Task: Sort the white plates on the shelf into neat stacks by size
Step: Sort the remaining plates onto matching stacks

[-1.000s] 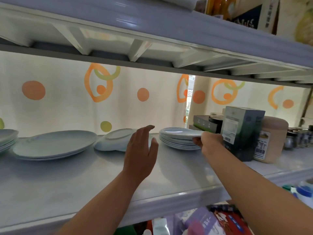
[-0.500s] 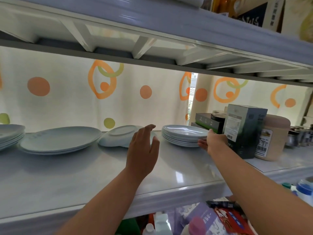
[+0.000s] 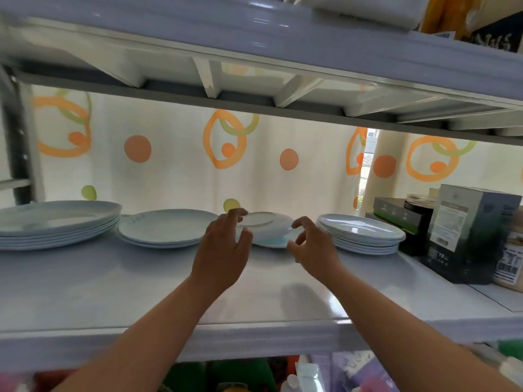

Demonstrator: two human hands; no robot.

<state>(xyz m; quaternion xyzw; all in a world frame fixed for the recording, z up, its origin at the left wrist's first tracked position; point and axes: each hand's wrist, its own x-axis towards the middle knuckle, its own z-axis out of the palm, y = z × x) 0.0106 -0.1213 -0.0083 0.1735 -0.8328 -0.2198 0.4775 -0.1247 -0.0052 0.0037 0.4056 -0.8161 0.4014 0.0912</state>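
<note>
Right hand [image 3: 312, 244] had left the rim of the small plate stack [image 3: 360, 234] and swung in toward the upturned dish [image 3: 266, 226]; left hand [image 3: 223, 247] had closed in from the other side. View had also panned left, bringing a big plate stack [image 3: 56, 222] into frame.

Dish sat mid-shelf [image 3: 113, 278], between the medium plate stack [image 3: 167, 227] and the small stack, upside down and tilted, its base facing up and toward the camera, resting on a flat plate [image 3: 273, 242] under it. It's round, so no real long axis; its widest span ran left-right along the shelf.

Left fingers [image 3: 239, 212] were spread open, tips at or just touching the dish's left edge. Right fingers [image 3: 301, 222] were curled but open, near the right edge, holding nothing.

Step looked like a two-handed pickup. Best done by pinching both rims evenly, lifting straight before flipping, and keeping clear of the stacks on either side. Glazed surface likely slippery; a one-sided grip could let it slide off the plate below.
</note>
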